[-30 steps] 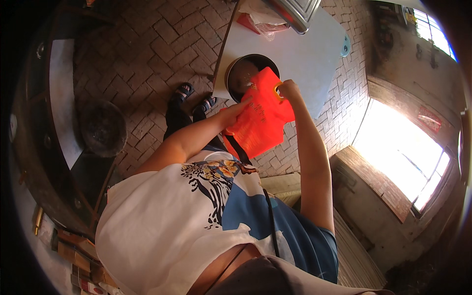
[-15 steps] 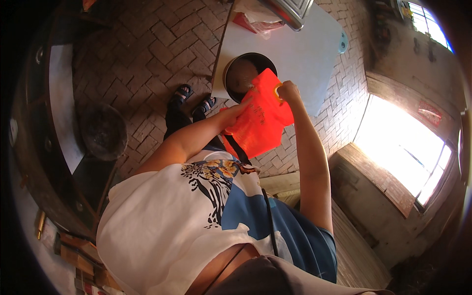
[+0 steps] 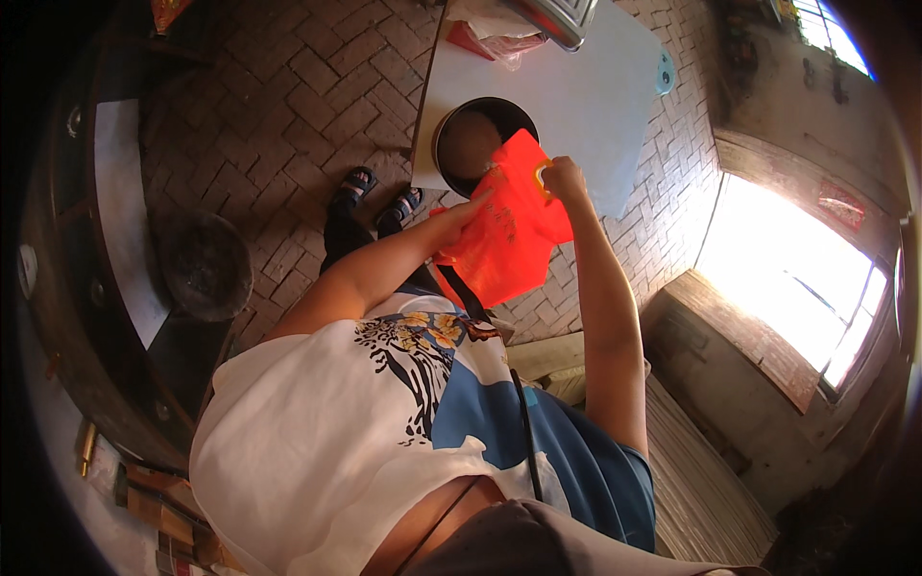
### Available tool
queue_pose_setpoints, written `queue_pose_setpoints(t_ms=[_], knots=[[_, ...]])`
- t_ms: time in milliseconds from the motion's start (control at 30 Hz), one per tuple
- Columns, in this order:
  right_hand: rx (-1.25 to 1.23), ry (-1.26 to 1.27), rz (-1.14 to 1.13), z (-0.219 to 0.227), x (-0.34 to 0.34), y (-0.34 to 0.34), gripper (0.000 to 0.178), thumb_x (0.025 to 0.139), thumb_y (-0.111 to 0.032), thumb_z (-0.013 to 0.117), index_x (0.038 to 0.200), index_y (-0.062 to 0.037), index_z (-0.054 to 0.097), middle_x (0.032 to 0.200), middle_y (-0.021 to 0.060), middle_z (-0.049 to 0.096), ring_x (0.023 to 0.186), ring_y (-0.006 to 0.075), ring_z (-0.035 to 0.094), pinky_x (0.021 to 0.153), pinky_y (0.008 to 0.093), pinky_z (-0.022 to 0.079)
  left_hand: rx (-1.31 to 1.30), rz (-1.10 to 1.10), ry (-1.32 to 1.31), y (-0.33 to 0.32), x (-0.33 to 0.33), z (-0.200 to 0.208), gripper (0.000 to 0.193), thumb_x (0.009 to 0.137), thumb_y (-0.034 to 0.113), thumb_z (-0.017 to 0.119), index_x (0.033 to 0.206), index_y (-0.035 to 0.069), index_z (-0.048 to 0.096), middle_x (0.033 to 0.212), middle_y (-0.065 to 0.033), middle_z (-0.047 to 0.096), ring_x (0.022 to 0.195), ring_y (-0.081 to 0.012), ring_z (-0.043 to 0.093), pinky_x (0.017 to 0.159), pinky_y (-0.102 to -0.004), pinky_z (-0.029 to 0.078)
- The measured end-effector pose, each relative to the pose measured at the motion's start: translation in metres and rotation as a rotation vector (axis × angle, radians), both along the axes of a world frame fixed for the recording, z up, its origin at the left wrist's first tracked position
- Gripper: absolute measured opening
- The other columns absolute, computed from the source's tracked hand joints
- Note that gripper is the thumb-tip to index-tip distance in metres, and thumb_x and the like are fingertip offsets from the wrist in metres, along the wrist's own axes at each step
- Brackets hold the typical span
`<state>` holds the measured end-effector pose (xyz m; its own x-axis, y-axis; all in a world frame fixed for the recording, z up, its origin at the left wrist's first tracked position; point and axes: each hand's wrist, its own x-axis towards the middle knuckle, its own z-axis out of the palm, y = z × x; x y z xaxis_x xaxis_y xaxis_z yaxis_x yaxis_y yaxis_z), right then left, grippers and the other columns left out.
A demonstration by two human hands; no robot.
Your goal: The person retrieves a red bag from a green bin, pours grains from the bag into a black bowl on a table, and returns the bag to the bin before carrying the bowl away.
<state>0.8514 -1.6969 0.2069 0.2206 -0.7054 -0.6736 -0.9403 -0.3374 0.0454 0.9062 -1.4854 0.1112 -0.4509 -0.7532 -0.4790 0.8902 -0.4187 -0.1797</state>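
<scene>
A bright red plastic bag (image 3: 504,235) with dark print hangs before me, its upper edge over the near right rim of a dark round pot (image 3: 445,173). Brownish contents (image 3: 469,142) show in the pot. My left hand (image 3: 466,213) grips the bag's left side; its fingertips are partly hidden by the plastic. At the bag's upper right, my right hand (image 3: 564,180) is closed on a small yellow-edged thing (image 3: 542,177) with a curved handle-like outline. Its kind is hard to make out, and the fingers cover part of it.
The pot stands on a pale table (image 3: 586,106). Farther back are a metal tray-like box (image 3: 567,19) and a red item in clear plastic (image 3: 495,40). A teal stool edge (image 3: 666,72) shows beyond. A dark round basin (image 3: 206,267) is on the brick floor, left.
The view has shifted slightly, and more of the pot's brownish inside shows. Both hands keep nearly the same place on the bag and the yellow-edged thing.
</scene>
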Motion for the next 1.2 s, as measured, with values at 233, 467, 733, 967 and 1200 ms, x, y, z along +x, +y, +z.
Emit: queue_pose_setpoints(t_ms=[233, 467, 733, 967, 1200], knots=[[0.015, 0.062, 0.021, -0.009, 0.007, -0.007, 0.032, 0.077, -0.018, 0.052, 0.102, -0.0022, 0.065, 0.107, 0.0215, 0.063, 0.103, 0.0367, 0.059, 0.087, 0.0427, 0.048, -0.012, -0.003, 0.089, 0.003, -0.006, -0.014, 0.046, 0.092, 0.044, 0.050, 0.119, 0.008, 0.057, 0.114, -0.0038, 0.063, 0.103, -0.0161, 0.060, 0.094, -0.0328, 0.046], [0.011, 0.093, 0.057, 0.003, 0.015, 0.000, 0.032, 0.078, -0.019, 0.052, 0.102, -0.0026, 0.065, 0.109, 0.0207, 0.062, 0.105, 0.0359, 0.058, 0.087, 0.0426, 0.048, 0.000, -0.038, 0.076, 0.003, -0.007, -0.017, 0.045, 0.090, 0.049, 0.049, 0.108, 0.009, 0.058, 0.101, -0.0030, 0.062, 0.089, -0.0154, 0.058, 0.080, -0.0313, 0.043], [-0.027, 0.045, 0.102, 0.015, 0.015, -0.004, 0.031, 0.078, -0.018, 0.051, 0.100, -0.0001, 0.064, 0.106, 0.0227, 0.063, 0.102, 0.0372, 0.059, 0.085, 0.0436, 0.049, 0.009, -0.075, 0.026, -0.004, 0.001, 0.002, 0.046, 0.088, 0.055, 0.049, 0.096, 0.011, 0.060, 0.086, -0.0021, 0.061, 0.071, -0.0146, 0.055, 0.064, -0.0295, 0.040], [-0.020, 0.048, 0.062, 0.028, 0.014, 0.005, 0.031, 0.078, -0.017, 0.050, 0.100, -0.0018, 0.065, 0.103, 0.0225, 0.063, 0.100, 0.0378, 0.060, 0.086, 0.0438, 0.048, 0.053, -0.125, -0.039, -0.003, 0.011, 0.025, 0.049, 0.085, 0.059, 0.048, 0.086, 0.012, 0.061, 0.073, -0.0012, 0.060, 0.057, -0.0139, 0.053, 0.050, -0.0280, 0.037], [-0.061, 0.006, 0.043, 0.021, -0.005, 0.004, 0.030, 0.078, -0.016, 0.050, 0.101, -0.0043, 0.064, 0.099, 0.0192, 0.065, 0.097, 0.0366, 0.061, 0.084, 0.0435, 0.049, 0.119, -0.202, -0.122, -0.006, 0.018, 0.045, 0.053, 0.083, 0.064, 0.048, 0.075, 0.014, 0.062, 0.059, -0.0004, 0.059, 0.042, -0.0133, 0.050, 0.037, -0.0265, 0.034]])
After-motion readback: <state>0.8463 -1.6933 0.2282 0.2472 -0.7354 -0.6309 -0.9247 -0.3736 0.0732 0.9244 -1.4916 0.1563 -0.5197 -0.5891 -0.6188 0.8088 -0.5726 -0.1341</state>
